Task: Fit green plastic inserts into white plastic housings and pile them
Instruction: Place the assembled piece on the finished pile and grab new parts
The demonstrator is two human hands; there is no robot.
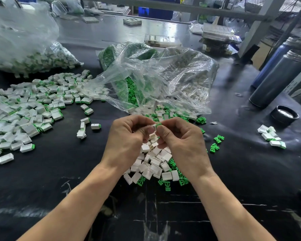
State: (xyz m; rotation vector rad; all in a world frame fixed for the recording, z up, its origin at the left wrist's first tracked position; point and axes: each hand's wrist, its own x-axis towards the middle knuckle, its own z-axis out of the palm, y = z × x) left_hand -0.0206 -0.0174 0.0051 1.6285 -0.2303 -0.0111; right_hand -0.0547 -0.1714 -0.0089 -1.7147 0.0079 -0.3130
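Head view looks down on both my hands raised together over the dark table [233,171], because the fit is easier to feel in the air than flat on the bench. My left hand [127,141] pinches a white housing [153,126] between thumb and forefinger, open end turned right. My right hand [181,141] pinches a green insert [158,124] and holds it against that open end; only a green rim shows, so I judge it is nearly seated, though how deep I cannot tell.

Right beneath my hands lies my feed heap of empty white housings [155,164], with loose green inserts [167,184] scattered along its near and right edges. I keep them there so either hand drops straight onto the next part.

Finished pieces go to the left: a wide pile of assembled units [24,108] spreads over the left side, well apart from the raw parts so the two never mix. A few stragglers [84,126] lie between that pile and my left hand.

Just beyond my hands, a clear plastic bag [163,75] lies open toward me, spilling more inserts and housings. A second clear bag [24,49] at far left holds assembled units. On the right stand a grey flask [278,79], its black cap [284,115] lying on the table nearby, and a small cluster of assembled pieces [271,136].
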